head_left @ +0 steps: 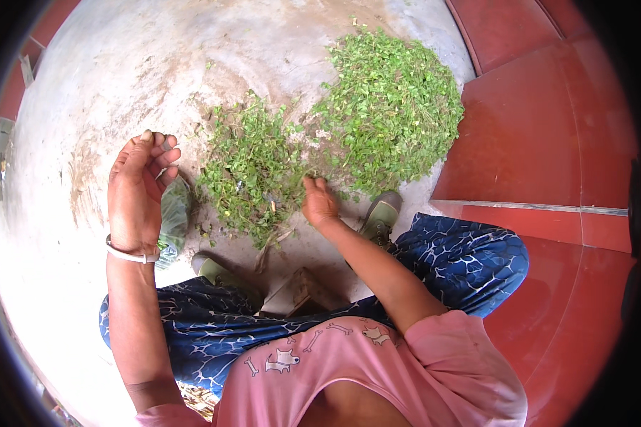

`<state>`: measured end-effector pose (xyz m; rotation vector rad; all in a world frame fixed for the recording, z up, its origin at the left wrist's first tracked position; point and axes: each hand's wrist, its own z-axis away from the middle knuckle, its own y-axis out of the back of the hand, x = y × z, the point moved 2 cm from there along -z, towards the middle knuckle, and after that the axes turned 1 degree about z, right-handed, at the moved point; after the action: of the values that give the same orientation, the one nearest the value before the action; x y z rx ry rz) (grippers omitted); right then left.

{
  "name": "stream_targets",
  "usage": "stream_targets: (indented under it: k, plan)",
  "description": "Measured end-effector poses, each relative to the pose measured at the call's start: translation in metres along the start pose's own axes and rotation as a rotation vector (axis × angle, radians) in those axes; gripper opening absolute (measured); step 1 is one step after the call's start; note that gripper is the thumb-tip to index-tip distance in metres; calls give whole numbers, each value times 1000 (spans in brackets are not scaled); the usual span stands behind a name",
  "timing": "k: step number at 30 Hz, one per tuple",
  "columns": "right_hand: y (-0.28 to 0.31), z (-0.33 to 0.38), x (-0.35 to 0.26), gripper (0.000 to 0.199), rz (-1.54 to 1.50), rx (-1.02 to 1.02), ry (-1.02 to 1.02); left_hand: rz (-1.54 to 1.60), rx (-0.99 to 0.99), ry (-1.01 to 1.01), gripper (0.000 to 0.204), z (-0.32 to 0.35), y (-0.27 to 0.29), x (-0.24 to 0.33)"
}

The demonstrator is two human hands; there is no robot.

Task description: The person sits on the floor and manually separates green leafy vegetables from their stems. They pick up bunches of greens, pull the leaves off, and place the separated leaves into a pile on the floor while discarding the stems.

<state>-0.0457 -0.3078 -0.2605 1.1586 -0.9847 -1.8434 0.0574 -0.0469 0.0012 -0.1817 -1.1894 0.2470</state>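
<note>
My left hand (141, 171) is raised over the pale floor with its palm partly turned up. Its fingers are loosely curled and apart, and I see nothing held in them. At the right edge of a smaller, thinner heap of leafy greens (246, 164), my right hand (320, 203) is low with its fingers bent together. Whatever its fingertips hold is too small to make out. Beyond it, to the right, spreads a larger, thicker heap of leafy greens (399, 107). A clear plastic bag (174, 217) with green in it lies beside my left wrist.
Red tiled steps (520, 135) rise along the right side. My green shoes (383, 213) stand close to the near edges of the heaps. A small wooden block (310, 290) is between my legs. Dirt smears mark the concrete floor (263, 43) behind the greens.
</note>
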Motion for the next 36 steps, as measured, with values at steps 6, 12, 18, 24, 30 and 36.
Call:
stream_targets:
  k: [6, 12, 18, 24, 30, 36]
  plan:
    - [16, 1, -46, 43, -209, 80, 205, 0, 15, -11, 16, -6, 3, -3]
    - [29, -17, 53, 41, -187, 447, -238, -28, -17, 6, 14, -4, -9, 0]
    - [26, -29, 54, 37, -51, 369, -64, -87, -33, 51, 12, -10, -10, -7]
    - [58, -8, -8, 23, -136, 342, 262, -259, -119, 115, 12, -8, -19, -23]
    - [84, 6, -66, 19, -338, 228, 492, -599, -376, -121, 12, -14, -23, -63]
    - [111, 14, -99, 14, -754, -168, 514, -1164, -506, -804, 18, -4, -31, -71]
